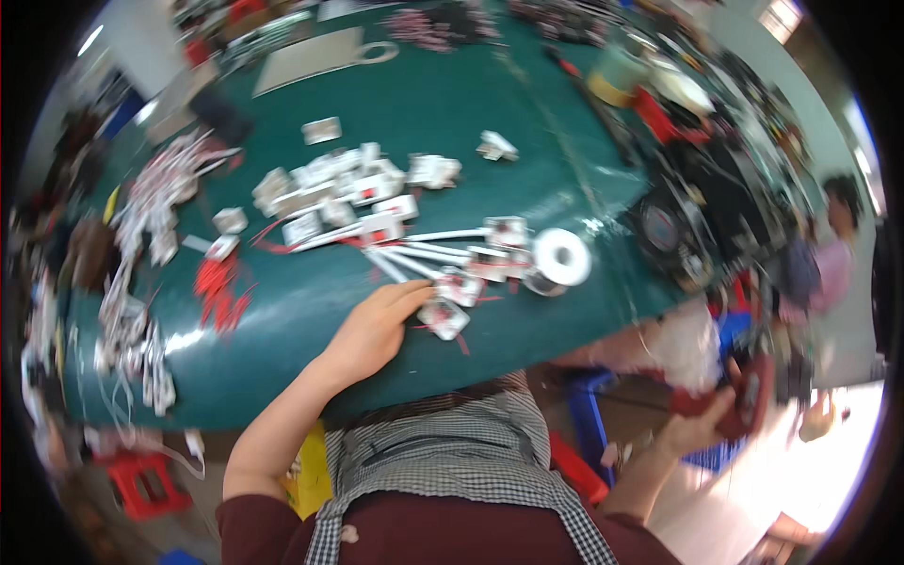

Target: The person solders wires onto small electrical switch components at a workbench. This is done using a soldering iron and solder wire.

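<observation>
My left hand (369, 330) reaches over the green table with its fingers stretched out. Its fingertips touch or hover just by the small white square boxes (444, 318) with red wires; I cannot tell which. White sleeved cables (428, 250) run leftward from these boxes. Off the table's right front edge, my right hand (695, 428) is closed around a dark red, flat phone-like thing (750, 395), somewhat blurred. A spool of silvery wire (561, 259) stands right of the boxes.
More white boxes (350, 177) are heaped mid-table, beside red wire pieces (218, 292). White cable bundles (155, 193) lie at left. A black machine (697, 212) stands at right, near a tin (617, 75). A red stool (146, 482) is below left. Another person (829, 250) is at far right.
</observation>
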### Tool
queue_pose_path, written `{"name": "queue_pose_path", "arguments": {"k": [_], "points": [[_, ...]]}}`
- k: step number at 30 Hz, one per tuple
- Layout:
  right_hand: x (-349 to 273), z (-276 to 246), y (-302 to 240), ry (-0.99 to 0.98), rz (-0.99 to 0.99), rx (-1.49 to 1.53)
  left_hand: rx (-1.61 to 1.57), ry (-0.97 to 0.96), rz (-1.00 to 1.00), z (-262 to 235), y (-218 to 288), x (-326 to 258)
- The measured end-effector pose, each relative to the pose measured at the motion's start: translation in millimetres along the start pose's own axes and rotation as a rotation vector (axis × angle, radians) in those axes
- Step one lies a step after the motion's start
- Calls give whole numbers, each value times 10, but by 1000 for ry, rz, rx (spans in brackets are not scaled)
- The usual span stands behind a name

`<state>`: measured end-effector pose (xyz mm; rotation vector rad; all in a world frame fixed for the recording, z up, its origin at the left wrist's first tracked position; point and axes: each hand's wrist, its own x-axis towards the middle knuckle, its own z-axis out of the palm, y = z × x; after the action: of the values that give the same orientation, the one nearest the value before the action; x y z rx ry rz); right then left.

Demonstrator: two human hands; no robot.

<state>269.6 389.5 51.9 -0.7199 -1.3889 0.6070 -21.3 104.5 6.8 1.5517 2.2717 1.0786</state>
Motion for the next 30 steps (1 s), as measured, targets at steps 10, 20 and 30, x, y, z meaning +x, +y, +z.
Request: {"name": "queue_pose_path", "arguments": {"k": [10, 20, 30], "points": [[-239, 168, -192, -78, 141, 249, 100, 295, -243, -661, -612, 264], [-359, -30, -182, -143, 116, 272, 774, -181, -198, -820, -696, 624], [-370, -147, -78, -144, 106, 279, 577, -408, -454, -997, -760, 858]]}}
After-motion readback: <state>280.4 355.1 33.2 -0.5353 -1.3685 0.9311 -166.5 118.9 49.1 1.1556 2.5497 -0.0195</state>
